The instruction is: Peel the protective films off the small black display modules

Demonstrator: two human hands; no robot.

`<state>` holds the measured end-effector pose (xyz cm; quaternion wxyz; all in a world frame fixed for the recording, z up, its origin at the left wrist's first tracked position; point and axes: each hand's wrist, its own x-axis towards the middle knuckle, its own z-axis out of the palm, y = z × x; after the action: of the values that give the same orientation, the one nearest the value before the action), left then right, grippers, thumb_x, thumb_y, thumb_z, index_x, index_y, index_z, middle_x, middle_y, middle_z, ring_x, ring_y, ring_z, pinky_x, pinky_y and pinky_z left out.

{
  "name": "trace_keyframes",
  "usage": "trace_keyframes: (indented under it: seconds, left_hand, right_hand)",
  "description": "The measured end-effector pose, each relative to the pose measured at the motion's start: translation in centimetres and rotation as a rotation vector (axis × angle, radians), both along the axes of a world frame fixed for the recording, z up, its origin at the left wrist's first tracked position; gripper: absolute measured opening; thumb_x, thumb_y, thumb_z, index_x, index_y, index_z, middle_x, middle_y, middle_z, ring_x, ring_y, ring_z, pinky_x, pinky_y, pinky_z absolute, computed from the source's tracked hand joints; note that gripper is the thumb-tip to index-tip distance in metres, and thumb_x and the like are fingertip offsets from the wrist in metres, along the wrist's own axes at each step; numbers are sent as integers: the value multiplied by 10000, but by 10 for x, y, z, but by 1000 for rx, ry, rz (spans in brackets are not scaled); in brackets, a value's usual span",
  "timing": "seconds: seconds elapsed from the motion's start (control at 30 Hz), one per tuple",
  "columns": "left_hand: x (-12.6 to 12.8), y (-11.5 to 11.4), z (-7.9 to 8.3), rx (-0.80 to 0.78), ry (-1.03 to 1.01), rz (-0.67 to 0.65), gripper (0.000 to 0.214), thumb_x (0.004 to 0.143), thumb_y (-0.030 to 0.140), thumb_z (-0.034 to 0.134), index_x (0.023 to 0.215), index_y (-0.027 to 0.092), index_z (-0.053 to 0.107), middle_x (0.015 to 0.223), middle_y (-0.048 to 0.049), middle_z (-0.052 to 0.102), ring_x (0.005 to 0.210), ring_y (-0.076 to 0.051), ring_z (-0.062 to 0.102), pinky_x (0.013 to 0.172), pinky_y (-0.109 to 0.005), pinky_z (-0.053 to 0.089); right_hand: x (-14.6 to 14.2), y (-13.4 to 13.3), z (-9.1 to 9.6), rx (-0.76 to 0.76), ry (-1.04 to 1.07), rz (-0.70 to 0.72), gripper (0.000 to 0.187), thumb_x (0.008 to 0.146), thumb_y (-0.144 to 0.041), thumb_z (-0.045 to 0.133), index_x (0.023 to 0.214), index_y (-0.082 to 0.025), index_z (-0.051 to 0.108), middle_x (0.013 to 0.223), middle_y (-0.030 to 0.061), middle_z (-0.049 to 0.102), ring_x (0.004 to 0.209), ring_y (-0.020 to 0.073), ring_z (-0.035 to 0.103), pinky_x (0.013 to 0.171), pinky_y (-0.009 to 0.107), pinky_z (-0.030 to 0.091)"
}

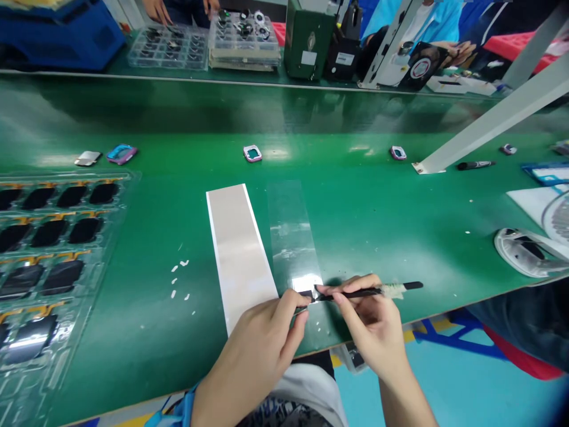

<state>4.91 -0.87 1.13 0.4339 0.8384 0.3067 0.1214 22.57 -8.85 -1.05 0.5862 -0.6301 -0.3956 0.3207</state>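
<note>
My left hand [262, 338] is closed in a pinch on a small dark flat part [306, 295] near the table's front edge. My right hand [371, 320] grips black tweezers [377, 291] wrapped with tape near the back end; their tip touches the small part. Both hands sit just over the near end of a clear plastic strip [291, 237]. A white strip [237, 249] lies flat to the left of it.
A clear tray [111, 237] of several dark screens lies at left. Small pink-framed parts [252, 153] and a black marker [475, 165] lie on the green table [377, 213]. A white post [493, 118] slants at right. Other people work at the far side.
</note>
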Motion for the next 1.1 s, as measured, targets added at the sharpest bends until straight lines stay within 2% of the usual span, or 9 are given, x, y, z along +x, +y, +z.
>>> trace_keyframes:
  seconds: [0.13, 0.27, 0.47, 0.63, 0.73, 0.87, 0.97, 1.1]
  left_hand:
    - [0, 1, 0, 9, -3, 5, 142, 1027, 241, 379, 1111, 242, 494, 938, -32, 717, 773, -207, 700, 667, -302, 508]
    - [0, 0, -1, 40, -4, 14, 125, 1020, 224, 399, 1102, 247, 491, 942, -17, 723, 696, -189, 682, 626, -292, 485]
    - [0, 0, -6, 37, -16, 63, 113, 999, 206, 440, 1081, 253, 501, 910, -5, 733, 732, -187, 690, 603, -267, 459]
    - [2, 0, -7, -7, -27, 113, 105, 982, 215, 469, 1047, 236, 548, 867, 1, 728, 496, -121, 550, 502, -244, 401]
    - [2, 0, -5, -78, -79, 160, 106, 969, 244, 515, 983, 231, 619, 794, 10, 719, 489, -112, 533, 489, -228, 401]
    - [-1, 4, 1, -224, -230, 257, 184, 924, 271, 615, 1072, 274, 724, 861, 3, 763, 686, -135, 666, 615, -207, 505]
    - [-5, 6, 6, -358, -296, 266, 285, 947, 296, 569, 1188, 249, 712, 919, -35, 775, 713, -140, 692, 660, -217, 552]
    - [-8, 6, 8, -451, -366, 261, 349, 964, 301, 524, 1266, 222, 679, 925, -61, 757, 712, -139, 661, 657, -223, 557]
  right_hand:
    - [0, 1, 1, -8, 20, -20, 56, 880, -220, 684, 859, -184, 647, 881, 33, 620, 852, 221, 759, 808, 309, 636]
    - [0, 2, 1, -42, 32, -26, 96, 868, -249, 702, 847, -181, 638, 870, 39, 638, 829, 226, 762, 797, 306, 637]
    - [-3, 3, 2, 42, 137, -72, 115, 871, -241, 703, 889, -210, 594, 841, -6, 614, 790, 199, 761, 754, 313, 648]
    - [-2, 4, 5, 37, 170, -98, 142, 857, -243, 721, 877, -214, 583, 814, -3, 638, 768, 207, 761, 698, 315, 659]
    - [-6, 3, 12, 143, 178, -143, 126, 883, -186, 683, 891, -230, 565, 818, -2, 671, 782, 213, 766, 679, 323, 664]
    - [-26, 5, 29, 340, 152, -120, 157, 936, -115, 579, 969, -263, 537, 840, 0, 687, 820, 221, 765, 701, 382, 674]
    - [-43, 11, 38, 467, 64, -55, 202, 930, -68, 556, 1006, -253, 529, 880, 17, 701, 862, 220, 759, 747, 409, 674]
    - [-55, 20, 36, 542, 14, 21, 268, 914, 6, 519, 1044, -229, 522, 939, 34, 700, 916, 205, 743, 787, 398, 667]
